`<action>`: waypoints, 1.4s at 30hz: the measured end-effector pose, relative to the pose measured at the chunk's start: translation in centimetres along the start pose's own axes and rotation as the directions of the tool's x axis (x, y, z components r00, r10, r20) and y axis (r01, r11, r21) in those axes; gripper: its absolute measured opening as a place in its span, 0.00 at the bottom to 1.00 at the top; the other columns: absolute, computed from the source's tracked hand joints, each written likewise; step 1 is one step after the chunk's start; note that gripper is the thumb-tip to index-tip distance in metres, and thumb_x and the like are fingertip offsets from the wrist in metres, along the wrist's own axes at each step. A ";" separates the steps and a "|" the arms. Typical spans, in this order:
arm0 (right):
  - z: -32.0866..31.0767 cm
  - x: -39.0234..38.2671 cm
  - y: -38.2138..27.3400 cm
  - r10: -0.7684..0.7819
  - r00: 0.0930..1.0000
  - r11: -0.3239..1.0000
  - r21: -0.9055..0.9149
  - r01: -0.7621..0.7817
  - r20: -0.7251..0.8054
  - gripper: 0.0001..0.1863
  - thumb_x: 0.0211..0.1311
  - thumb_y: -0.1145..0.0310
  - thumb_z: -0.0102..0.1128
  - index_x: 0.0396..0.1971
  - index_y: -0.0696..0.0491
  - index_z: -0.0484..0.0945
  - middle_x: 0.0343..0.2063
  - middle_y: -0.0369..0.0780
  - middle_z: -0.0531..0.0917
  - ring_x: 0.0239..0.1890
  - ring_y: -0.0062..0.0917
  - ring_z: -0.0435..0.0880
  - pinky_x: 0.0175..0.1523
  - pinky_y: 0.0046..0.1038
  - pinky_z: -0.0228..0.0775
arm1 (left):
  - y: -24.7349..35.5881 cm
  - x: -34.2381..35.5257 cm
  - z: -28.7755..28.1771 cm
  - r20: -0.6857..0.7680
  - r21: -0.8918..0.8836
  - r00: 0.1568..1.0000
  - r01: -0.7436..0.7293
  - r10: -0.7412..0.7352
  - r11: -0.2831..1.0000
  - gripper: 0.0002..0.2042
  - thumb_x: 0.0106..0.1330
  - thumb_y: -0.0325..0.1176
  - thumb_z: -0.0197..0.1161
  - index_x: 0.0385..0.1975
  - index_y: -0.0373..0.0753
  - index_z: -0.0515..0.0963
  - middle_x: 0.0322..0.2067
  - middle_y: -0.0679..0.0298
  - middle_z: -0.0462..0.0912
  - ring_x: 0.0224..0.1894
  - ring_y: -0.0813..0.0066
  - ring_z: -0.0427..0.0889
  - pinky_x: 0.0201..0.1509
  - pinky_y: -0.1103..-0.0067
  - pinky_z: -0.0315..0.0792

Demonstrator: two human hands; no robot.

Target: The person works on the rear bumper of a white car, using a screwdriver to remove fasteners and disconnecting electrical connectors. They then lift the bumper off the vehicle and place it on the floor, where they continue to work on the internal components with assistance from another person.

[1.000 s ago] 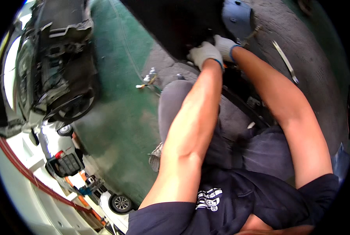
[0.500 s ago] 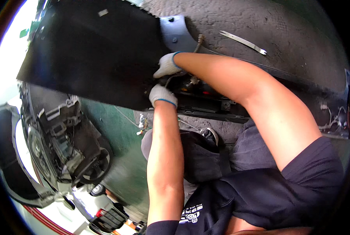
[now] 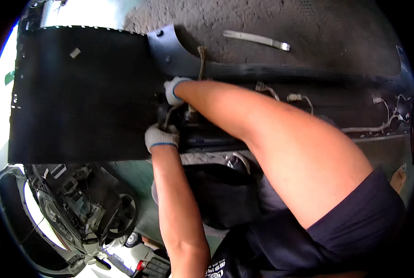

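A large black panel (image 3: pixel 82 88) fills the upper left, joined to a long dark channel piece (image 3: pixel 350 97) with a pale blue-grey curved end (image 3: pixel 170 46). My left hand (image 3: pixel 162 136), in a white knit glove with blue cuff, is closed at the panel's inner edge by a dark wire, probably gripping it. My right hand (image 3: pixel 173 90), gloved alike, is curled just above, by a small dark part at that edge; what its fingertips hold is hidden. Tan wiring with connectors (image 3: pixel 294 97) lies along the channel. A flat metal pry bar (image 3: pixel 255 39) lies on the concrete beyond.
A partly dismantled car (image 3: pixel 68 204) with exposed interior stands at the lower left, another white vehicle (image 3: pixel 135 255) below it. A shoe (image 3: pixel 238 162) and my grey-clad legs are under my arms. A brown piece of cardboard (image 3: pixel 398 178) lies at the right edge.
My view has turned, so the panel now lies horizontally across the top and more of the channel shows. Both hands remain at the same spot on the panel's inner edge.
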State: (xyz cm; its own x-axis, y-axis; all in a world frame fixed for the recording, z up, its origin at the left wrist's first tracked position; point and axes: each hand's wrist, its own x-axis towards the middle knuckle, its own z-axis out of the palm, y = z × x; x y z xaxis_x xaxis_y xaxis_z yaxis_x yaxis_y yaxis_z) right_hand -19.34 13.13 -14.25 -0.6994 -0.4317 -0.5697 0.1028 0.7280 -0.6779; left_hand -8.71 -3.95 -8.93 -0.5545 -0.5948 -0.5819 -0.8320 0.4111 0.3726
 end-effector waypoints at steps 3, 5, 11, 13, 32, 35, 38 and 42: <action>-1.3 4.0 0.7 -0.256 0.848 0.816 -0.366 0.447 0.464 0.22 0.72 0.60 0.63 0.62 0.50 0.87 0.64 0.48 0.86 0.63 0.47 0.86 0.65 0.46 0.80 | 0.3 -0.4 -0.7 0.247 0.410 0.963 -0.208 0.111 0.888 0.18 0.81 0.34 0.52 0.61 0.31 0.78 0.57 0.53 0.82 0.55 0.63 0.80 0.56 0.64 0.80; -2.1 5.3 1.2 -0.338 0.815 0.744 -0.396 0.538 0.471 0.21 0.72 0.62 0.63 0.61 0.49 0.88 0.61 0.48 0.87 0.62 0.46 0.87 0.63 0.46 0.80 | 1.4 -0.3 -0.6 0.208 -0.005 0.977 -0.042 0.042 0.999 0.19 0.81 0.37 0.54 0.63 0.30 0.76 0.58 0.50 0.81 0.58 0.57 0.79 0.60 0.62 0.80; -5.1 3.5 2.3 -0.459 0.760 0.631 -0.433 0.643 0.460 0.20 0.70 0.57 0.61 0.53 0.51 0.90 0.51 0.48 0.91 0.52 0.46 0.90 0.56 0.49 0.80 | 9.3 -10.9 -3.9 0.262 -0.683 0.938 0.345 -0.225 0.644 0.25 0.80 0.42 0.61 0.66 0.26 0.72 0.59 0.40 0.80 0.63 0.41 0.79 0.67 0.54 0.77; -7.9 1.1 0.4 -0.325 0.855 0.830 -0.310 0.463 0.404 0.22 0.68 0.61 0.59 0.56 0.52 0.89 0.53 0.48 0.91 0.52 0.43 0.90 0.58 0.46 0.81 | 8.9 -12.4 -6.0 0.288 -0.659 0.956 0.242 -0.059 0.712 0.25 0.77 0.42 0.66 0.64 0.27 0.75 0.58 0.41 0.81 0.63 0.41 0.81 0.66 0.53 0.78; -10.3 -7.6 5.4 -0.324 0.898 0.862 -0.297 0.410 0.298 0.26 0.60 0.70 0.67 0.61 0.49 0.87 0.55 0.45 0.91 0.57 0.40 0.89 0.63 0.40 0.80 | 8.5 -6.7 -2.2 0.426 0.282 0.598 -0.801 0.679 0.528 0.24 0.75 0.38 0.63 0.66 0.31 0.80 0.60 0.45 0.88 0.63 0.55 0.87 0.70 0.68 0.75; -11.1 -7.8 4.6 -0.261 0.916 0.905 -0.253 0.342 0.304 0.22 0.61 0.69 0.67 0.57 0.51 0.89 0.49 0.44 0.93 0.52 0.38 0.92 0.57 0.40 0.82 | 7.9 -5.4 -1.9 0.437 0.231 0.593 -0.801 0.676 0.553 0.24 0.75 0.37 0.64 0.65 0.31 0.80 0.56 0.48 0.89 0.54 0.61 0.89 0.62 0.70 0.79; -12.0 -8.5 3.8 -0.274 0.912 0.890 -0.278 0.361 0.305 0.21 0.61 0.69 0.67 0.55 0.52 0.90 0.45 0.44 0.94 0.48 0.36 0.92 0.54 0.39 0.83 | 7.7 -4.9 -1.8 0.451 0.123 0.631 -0.745 0.632 0.656 0.24 0.73 0.38 0.65 0.64 0.31 0.81 0.54 0.48 0.89 0.53 0.60 0.88 0.61 0.70 0.79; -13.9 -9.9 1.4 -0.190 0.893 0.905 -0.279 0.320 0.409 0.21 0.61 0.70 0.65 0.55 0.53 0.89 0.42 0.45 0.93 0.45 0.36 0.92 0.52 0.39 0.83 | 8.5 -6.4 -2.6 0.460 0.121 0.635 -0.738 0.621 0.664 0.24 0.71 0.41 0.65 0.61 0.31 0.83 0.57 0.44 0.88 0.62 0.48 0.86 0.69 0.66 0.76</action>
State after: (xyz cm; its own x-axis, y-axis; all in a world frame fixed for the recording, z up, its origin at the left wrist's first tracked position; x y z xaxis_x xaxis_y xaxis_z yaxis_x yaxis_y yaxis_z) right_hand -22.11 25.86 -3.09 -0.3549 -0.7413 -0.5697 -0.3285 0.6694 -0.6663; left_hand -12.32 1.55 -0.12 -0.8607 0.1955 -0.4702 -0.1410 0.7957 0.5890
